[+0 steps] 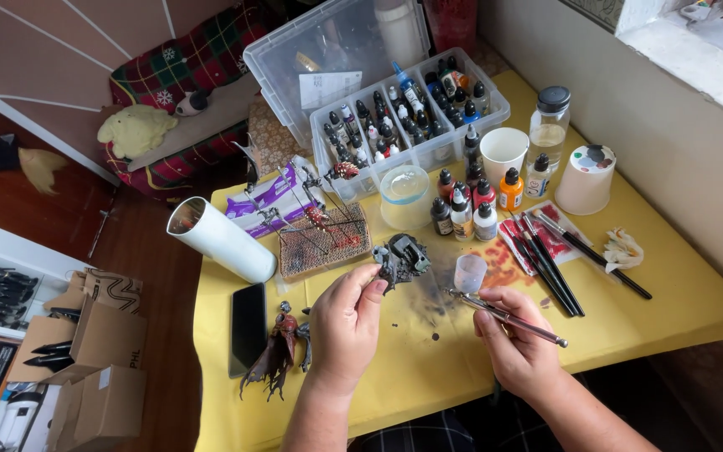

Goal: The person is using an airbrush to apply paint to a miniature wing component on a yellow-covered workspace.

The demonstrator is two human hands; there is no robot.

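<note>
Yellow cloth (671, 293) covers the tabletop, stained dark at frame centre. Low centre, the left hand (346, 322) pinches a grey miniature (402, 259) by its underside — the model rides above the fingertips, tilted. Right of it, the right hand (516, 335) clasps an airbrush (508, 316), nozzle aimed left at the model. Likely risk: overspray landing on the fingers, or on the small clear cup (469, 272) just behind. Farther up, dropper bottles (472, 209) crowd near — a stray elbow could topple them.
</note>
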